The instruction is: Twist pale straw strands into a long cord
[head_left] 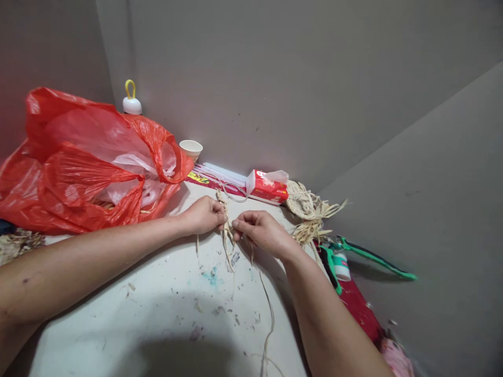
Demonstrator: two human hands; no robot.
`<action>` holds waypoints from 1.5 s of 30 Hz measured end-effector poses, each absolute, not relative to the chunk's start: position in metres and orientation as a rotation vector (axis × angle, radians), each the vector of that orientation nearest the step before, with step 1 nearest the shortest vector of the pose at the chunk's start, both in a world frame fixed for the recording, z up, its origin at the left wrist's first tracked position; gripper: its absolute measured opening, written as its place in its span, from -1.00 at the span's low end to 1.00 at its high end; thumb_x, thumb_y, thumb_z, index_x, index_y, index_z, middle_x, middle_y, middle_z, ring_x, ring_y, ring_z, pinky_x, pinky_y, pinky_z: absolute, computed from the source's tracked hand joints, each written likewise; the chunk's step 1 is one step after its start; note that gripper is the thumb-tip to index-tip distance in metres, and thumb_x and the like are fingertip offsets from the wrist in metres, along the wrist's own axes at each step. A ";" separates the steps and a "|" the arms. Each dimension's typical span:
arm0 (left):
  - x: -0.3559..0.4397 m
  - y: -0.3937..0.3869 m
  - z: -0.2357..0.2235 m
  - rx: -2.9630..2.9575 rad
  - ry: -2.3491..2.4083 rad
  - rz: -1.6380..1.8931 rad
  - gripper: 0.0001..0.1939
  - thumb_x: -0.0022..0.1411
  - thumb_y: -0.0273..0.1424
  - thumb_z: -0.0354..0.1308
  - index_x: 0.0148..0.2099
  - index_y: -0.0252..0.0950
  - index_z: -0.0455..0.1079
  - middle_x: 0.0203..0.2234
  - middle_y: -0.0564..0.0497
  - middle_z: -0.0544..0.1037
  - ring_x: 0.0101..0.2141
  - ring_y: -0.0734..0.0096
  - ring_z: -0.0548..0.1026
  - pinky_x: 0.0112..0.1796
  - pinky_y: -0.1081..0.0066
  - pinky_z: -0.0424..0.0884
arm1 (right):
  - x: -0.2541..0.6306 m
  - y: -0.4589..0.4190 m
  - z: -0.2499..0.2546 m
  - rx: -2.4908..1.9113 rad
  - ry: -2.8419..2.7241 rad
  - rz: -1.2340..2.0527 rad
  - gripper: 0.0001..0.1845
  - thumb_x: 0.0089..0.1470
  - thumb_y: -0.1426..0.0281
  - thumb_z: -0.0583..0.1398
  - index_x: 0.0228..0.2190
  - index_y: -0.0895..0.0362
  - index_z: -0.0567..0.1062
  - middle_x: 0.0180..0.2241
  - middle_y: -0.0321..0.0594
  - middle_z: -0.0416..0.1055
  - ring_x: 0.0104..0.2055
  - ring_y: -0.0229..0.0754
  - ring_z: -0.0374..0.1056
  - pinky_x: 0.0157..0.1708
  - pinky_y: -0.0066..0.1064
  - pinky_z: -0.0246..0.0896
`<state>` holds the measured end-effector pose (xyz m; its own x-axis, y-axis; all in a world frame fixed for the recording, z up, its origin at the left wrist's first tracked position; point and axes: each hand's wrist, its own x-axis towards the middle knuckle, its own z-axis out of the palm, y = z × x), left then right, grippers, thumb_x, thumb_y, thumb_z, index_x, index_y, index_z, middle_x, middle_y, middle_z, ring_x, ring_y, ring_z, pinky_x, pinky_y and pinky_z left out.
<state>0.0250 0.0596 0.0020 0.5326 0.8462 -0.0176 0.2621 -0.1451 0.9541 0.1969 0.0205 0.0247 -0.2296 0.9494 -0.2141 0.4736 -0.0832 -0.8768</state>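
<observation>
A short braid of pale straw-like fibre (227,234) hangs over the white table, with loose ends trailing below it. My left hand (205,214) is closed in a pinch on the upper part of this braid. Just to the right, my right hand (262,230) has thumb and fingers pressed together on one of the strands; the fingertips partly hide it. A long thin strand (270,309) runs down the tabletop beneath my right forearm.
A large red plastic bag (90,183) fills the left side. Behind stand a paper cup (191,148), white sticks (223,173) and a red tissue pack (270,186). At right lie a woven straw piece (302,201), green-handled pliers-like cutters (379,259) and a small white bottle (341,266).
</observation>
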 end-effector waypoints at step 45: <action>0.017 0.054 0.021 1.098 0.904 0.608 -0.96 0.00 -0.51 0.16 -0.47 -0.37 0.41 -0.82 0.15 0.27 -0.78 0.71 0.00 -0.69 0.53 -0.19 | 0.181 0.017 0.025 -1.170 -1.231 1.841 -0.78 -0.12 0.35 0.32 -0.44 0.23 0.45 -0.50 -0.29 0.34 -0.72 -0.54 -0.07 -0.80 -0.64 -0.31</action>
